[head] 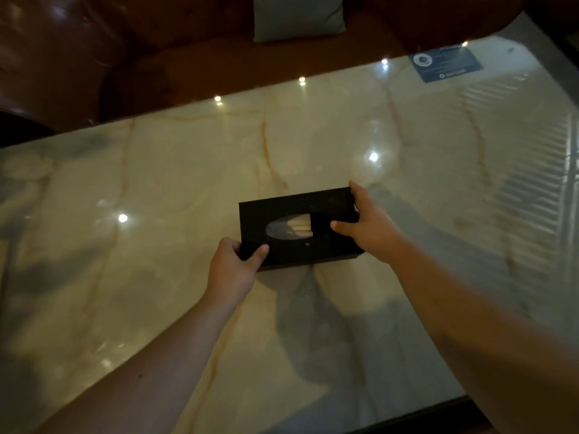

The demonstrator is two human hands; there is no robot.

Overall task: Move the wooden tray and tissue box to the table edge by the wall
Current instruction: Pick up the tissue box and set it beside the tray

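A black rectangular tissue box [291, 211] with an oval slot on top sits near the middle of a glossy cream marble table [188, 170]. My left hand [233, 270] grips its near left corner, thumb on top. At the box's right end, my right hand [368, 222] holds on with the thumb over the lid and the fingers around the far right corner. I cannot tell whether the box rests on the table or is slightly raised. No wooden tray is in view.
A blue card [445, 64] lies flat at the table's far right corner. Beyond the far edge stands a brown leather sofa [78, 51] with a grey cushion [297, 17]. Ceiling lights and window slats reflect on the tabletop.
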